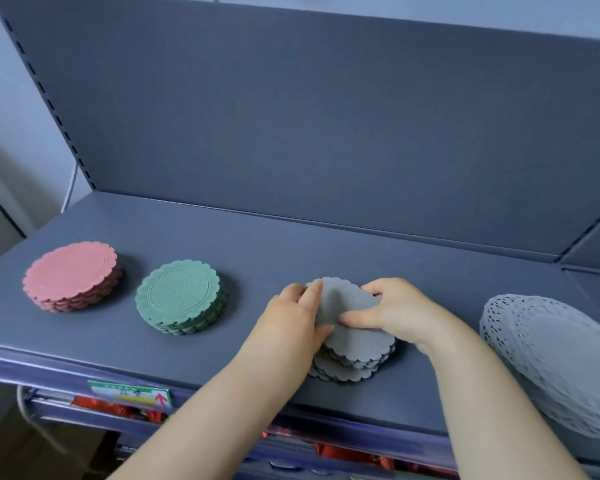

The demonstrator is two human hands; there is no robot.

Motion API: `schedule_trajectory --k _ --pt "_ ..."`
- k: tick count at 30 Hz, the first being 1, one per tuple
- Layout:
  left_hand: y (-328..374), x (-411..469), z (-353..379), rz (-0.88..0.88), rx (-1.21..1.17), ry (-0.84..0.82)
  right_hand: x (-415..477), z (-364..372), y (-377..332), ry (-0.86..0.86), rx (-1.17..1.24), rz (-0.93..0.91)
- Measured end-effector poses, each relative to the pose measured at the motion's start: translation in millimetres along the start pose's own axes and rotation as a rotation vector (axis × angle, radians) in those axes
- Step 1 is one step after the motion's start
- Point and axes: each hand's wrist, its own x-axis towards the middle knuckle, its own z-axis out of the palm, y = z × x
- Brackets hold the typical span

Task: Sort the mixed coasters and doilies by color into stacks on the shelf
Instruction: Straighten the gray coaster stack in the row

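1. Coasters and doilies are sitting in four colour groups along the shelf point(291, 244), which is backed by a plain back panel point(326, 116)
2. White doilies point(551, 355) are lying in a wide, fanned pile at the right end, reaching toward the front edge. They are judged thin, lacy and easily creased or torn, so they are calling for flat support from beneath, not a pinch at the rim
3. Pink stack point(71, 275) is standing at the left end, with the green stack point(179, 296) near it on its right but not touching. Both are roughly squared
4. Grey stack point(357, 344) is sitting between the green stack and the doilies, near the front edge, its lower coasters jutting forward unevenly. The coasters are judged light, flexible and grippy, best taken at opposite scalloped edges
5. Left hand point(291, 317) is gripping the stack's left side, fingers over the top and thumb at the near edge. Right hand point(399, 310) is curling round the far right edge, thumb pressing on the top coaster
6. Right forearm is passing close beside the doilies, judged the likeliest thing to be knocked
7. Label point(129, 394) is hanging on the shelf front, red goods showing below it
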Motion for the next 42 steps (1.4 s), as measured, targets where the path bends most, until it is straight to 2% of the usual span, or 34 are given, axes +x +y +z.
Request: schedule_trajectory --k 6,8,12,14,18,24,26,30,32,34,38,42 --pt "2.3 -3.3 -6.1 -0.044 -0.026 -0.001 1.6 -10.5 -14.7 -0.129 -0.216 0.058" --pt "3.4 -5.4 -4.7 -0.035 -0.031 -0.003 3.6 -9.2 -13.3 -0.157 -0.206 0.047" --pt "0.1 -6.0 -6.3 -0.059 -0.071 -0.016 2.6 -5.0 -7.5 -0.106 -0.185 0.006" --pt "-3.9 -7.1 -8.5 -0.105 -0.131 -0.049 -0.3 -6.3 -4.7 -0.09 -0.145 -0.022" --pt "-8.1 -10.9 -8.0 -0.116 -0.266 -0.073 -5.2 -4.0 -1.6 -0.119 0.169 -0.133" --pt "-15.0 -7.0 -11.2 -0.116 -0.427 -0.045 -8.1 -1.2 -3.9 -0.151 0.266 -0.151" --pt "-15.1 -5.5 -13.5 -0.086 -0.456 0.018 -9.6 -1.5 -7.6 -0.102 0.256 -0.194" --pt "-18.0 4.4 -23.4 0.016 -0.532 0.288 -16.6 0.2 -26.4 0.228 0.241 -0.401" --pt "-23.1 10.1 -28.0 0.067 -0.547 0.376 -18.3 5.2 -32.1 0.312 0.234 -0.498" --pt "-27.1 11.9 -30.5 0.059 -0.565 0.325 -16.4 11.9 -32.0 0.303 0.175 -0.524" --pt "-37.1 7.0 -20.0 -0.004 -0.558 0.097 -6.9 25.0 -20.9 0.255 0.032 -0.451" --pt "-36.2 4.3 -15.3 0.018 -0.562 0.131 -9.4 32.0 -22.4 0.335 0.003 -0.547"
